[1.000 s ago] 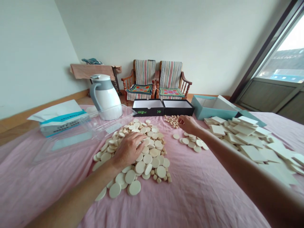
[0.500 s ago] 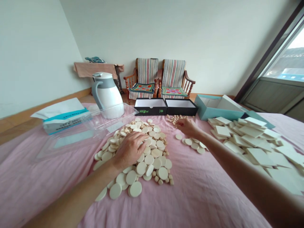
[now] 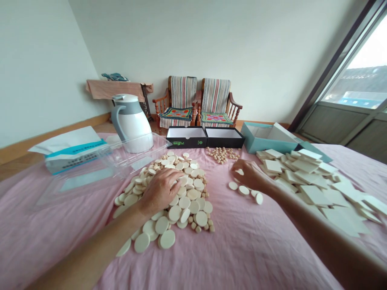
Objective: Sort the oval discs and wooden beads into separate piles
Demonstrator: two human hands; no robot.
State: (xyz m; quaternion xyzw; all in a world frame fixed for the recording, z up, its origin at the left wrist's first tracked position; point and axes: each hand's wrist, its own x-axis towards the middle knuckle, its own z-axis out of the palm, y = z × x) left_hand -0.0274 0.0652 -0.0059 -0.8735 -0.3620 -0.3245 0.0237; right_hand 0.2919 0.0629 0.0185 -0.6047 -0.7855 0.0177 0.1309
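My left hand point(image 3: 161, 189) rests on a wide heap of pale round wooden discs point(image 3: 167, 239), its fingers curved over the top and the thumb apart from them. Small wooden cubes point(image 3: 198, 228) show along the heap's right edge. To the right, my right hand point(image 3: 252, 174) is closed, with a pale wooden disc point(image 3: 239, 172) at its fingertips. Several loose discs point(image 3: 243, 190) lie just below that hand, one of them tilted. Beyond it sits a small pile of wooden cubes point(image 3: 222, 154). The undersides of both hands are hidden.
Two black boxes point(image 3: 186, 143) and a light blue box point(image 3: 269, 145) stand at the back. Square wooden tiles point(image 3: 314, 195) are heaped at right. A white-grey jug point(image 3: 136, 129), a clear plastic container point(image 3: 87, 183) and a tissue pack point(image 3: 75, 155) occupy the left of the pink cloth point(image 3: 229, 249).
My right hand has come back from the small cube pile to the loose discs on its near side, and those discs have shifted. My left hand stays on the heap. The view has turned slightly right.
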